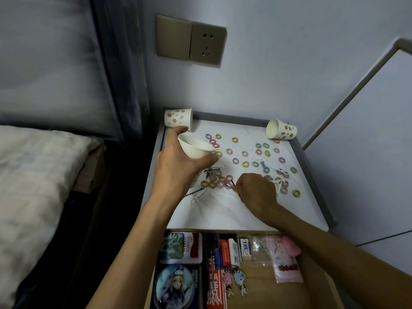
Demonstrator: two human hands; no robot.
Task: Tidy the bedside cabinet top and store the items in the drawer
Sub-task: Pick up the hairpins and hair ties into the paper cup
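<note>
Our left grip (178, 161) is clamping a white paper cup (196, 148), right grip (256, 190) pinching a thin black hairpin (230, 186) (so thin, it is risking slipping free).

free: bare front strip of white cabinet top (223, 217) | obstacles: scattered pastel rings (245, 164) mid-top; spotted paper cups (281, 132), back corners

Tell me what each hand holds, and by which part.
Left hand grips the white paper cup round its wall. Right hand pinches a thin black pin; where, unclear.
</note>
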